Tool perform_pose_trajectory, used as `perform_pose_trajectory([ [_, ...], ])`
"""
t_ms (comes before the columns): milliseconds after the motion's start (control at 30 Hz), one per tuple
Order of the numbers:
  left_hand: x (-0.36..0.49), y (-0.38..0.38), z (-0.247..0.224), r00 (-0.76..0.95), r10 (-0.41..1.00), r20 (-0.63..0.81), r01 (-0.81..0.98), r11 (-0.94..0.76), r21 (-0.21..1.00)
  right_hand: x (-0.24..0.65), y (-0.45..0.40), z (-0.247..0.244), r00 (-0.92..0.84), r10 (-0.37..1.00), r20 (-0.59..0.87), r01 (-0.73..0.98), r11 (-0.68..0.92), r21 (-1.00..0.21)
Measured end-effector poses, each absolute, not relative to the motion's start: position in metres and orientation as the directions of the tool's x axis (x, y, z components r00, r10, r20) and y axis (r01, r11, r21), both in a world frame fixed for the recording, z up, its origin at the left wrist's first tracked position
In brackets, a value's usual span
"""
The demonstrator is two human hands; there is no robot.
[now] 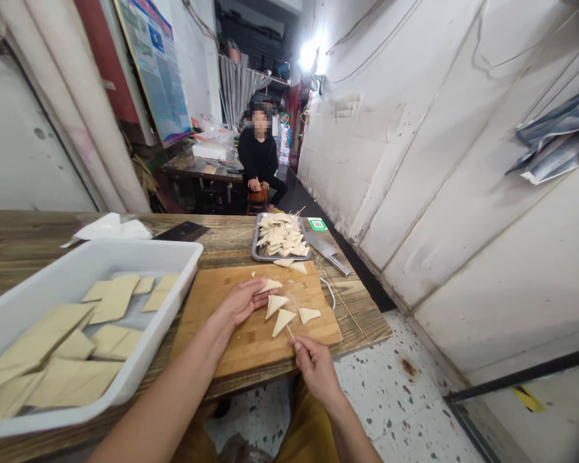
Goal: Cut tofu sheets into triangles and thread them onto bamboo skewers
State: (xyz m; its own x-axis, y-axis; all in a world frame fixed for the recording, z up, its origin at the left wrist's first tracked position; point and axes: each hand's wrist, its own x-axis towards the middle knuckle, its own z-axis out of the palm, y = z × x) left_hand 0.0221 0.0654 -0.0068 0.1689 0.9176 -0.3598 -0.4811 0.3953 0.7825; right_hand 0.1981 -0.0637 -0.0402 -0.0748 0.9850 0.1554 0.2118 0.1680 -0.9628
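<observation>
My right hand (316, 366) pinches the lower end of a thin bamboo skewer (290, 332) over the front edge of a wooden cutting board (207, 321). Threaded along the skewer are pale tofu-sheet triangles, one in the middle (276, 305) and one nearer my right hand (284, 321). At the far end my left hand (241, 302) grips another tofu triangle (271, 285) between thumb and fingers; the skewer's tip is hidden there. A loose tofu triangle (309, 314) lies on the board to the right, and a couple more triangles (296, 266) rest at its back edge.
Behind the board, a metal tray (255, 251) holds piled skewered triangles. A cleaver (327, 251) and loose skewers (350, 308) lie to the right. At left, a white plastic bin (183, 257) contains tofu sheets. Farther back a person (259, 154) sits on a stool.
</observation>
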Motion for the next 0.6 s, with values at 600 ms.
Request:
perform_pose_trajectory([
  [600, 0.0201, 0.0632, 0.0013, 0.276, 0.898, -0.341, -0.534, 0.439, 0.723, 0.1904, -0.0566, -0.0464, -0.040, 0.988, 0.147, 0.109, 0.150, -0.983],
])
